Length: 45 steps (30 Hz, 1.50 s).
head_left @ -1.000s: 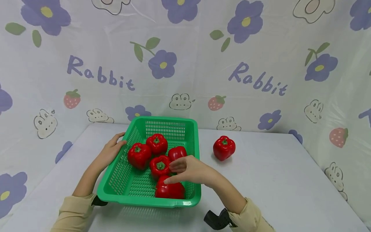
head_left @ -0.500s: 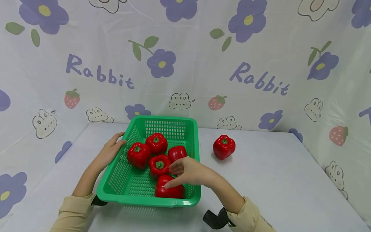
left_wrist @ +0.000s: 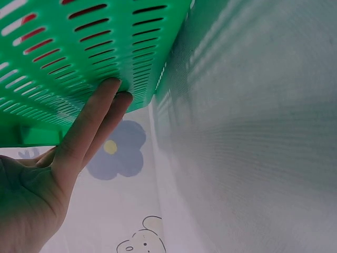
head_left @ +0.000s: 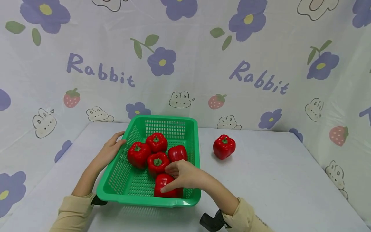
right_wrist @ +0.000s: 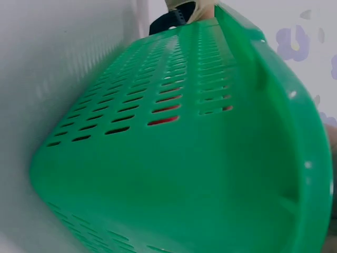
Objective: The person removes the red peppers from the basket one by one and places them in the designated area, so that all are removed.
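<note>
A green plastic basket (head_left: 150, 202) stands on the table with several red bell peppers in it. My left hand (head_left: 109, 154) holds its left rim; in the left wrist view two fingers (left_wrist: 95, 118) lie against the outer slotted wall. My right hand (head_left: 185, 175) reaches in over the right side and grips the front bell pepper (head_left: 162, 183), thumb across its near face and fingers on its far side. Those fingers come right up to the middle bell pepper (head_left: 157, 162). The right wrist view shows mostly the basket's outer wall (right_wrist: 158, 174), which hides the right hand's grasp.
Three more bell peppers lie in the basket: one at left (head_left: 139, 155), one at the back (head_left: 156, 142), one at right (head_left: 177, 153). Another bell pepper (head_left: 224, 147) sits on the white table (head_left: 275, 180) right of the basket. A patterned cloth (head_left: 188, 58) hangs behind.
My right hand has moved slightly left, and the front bell pepper has shifted left with it. The middle bell pepper has been nudged a little back and left. My left hand stays put.
</note>
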Tool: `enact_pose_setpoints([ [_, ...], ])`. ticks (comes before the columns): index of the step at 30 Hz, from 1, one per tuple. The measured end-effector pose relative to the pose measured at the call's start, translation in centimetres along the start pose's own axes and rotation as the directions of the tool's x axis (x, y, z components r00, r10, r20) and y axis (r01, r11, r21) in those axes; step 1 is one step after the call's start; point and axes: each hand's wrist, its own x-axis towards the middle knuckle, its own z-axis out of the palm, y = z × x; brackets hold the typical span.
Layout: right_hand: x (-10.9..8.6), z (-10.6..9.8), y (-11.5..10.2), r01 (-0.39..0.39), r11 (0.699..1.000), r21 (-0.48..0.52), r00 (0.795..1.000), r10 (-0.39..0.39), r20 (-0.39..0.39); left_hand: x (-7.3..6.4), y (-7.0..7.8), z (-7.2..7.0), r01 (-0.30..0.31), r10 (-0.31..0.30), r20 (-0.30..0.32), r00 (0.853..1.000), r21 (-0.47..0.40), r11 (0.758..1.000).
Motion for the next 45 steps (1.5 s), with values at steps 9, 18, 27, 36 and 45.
enact_pose_setpoints([
  [9, 0.2, 0.5, -0.1, 0.014, 0.997, -0.079, 0.999, -0.016, -0.032, 0.0, 0.1, -0.1, 0.0, 0.0, -0.002, 1.0, 0.003, 1.0],
  [18, 0.3, 0.9, -0.1, 0.016, 0.992, -0.128, 0.999, -0.022, -0.046, 0.2, -0.3, 0.0, -0.002, 0.002, -0.007, 1.0, 0.007, 1.0],
  [27, 0.3, 1.1, 0.0, 0.013, 0.989, -0.148, 0.997, -0.024, -0.075, 0.1, 0.0, 0.0, -0.005, 0.005, -0.002, 1.0, 0.007, 1.0],
  [36, 0.3, 1.1, 0.2, 0.004, 0.995, -0.102, 0.995, -0.013, -0.094, 0.0, 0.2, 0.0, -0.005, 0.005, -0.002, 1.0, 0.006, 1.0],
  [45, 0.3, 0.9, 0.5, 0.02, 1.0, -0.014, 0.995, -0.022, -0.093, 0.2, 0.0, 0.1, -0.003, 0.003, 0.006, 1.0, 0.006, 1.0],
])
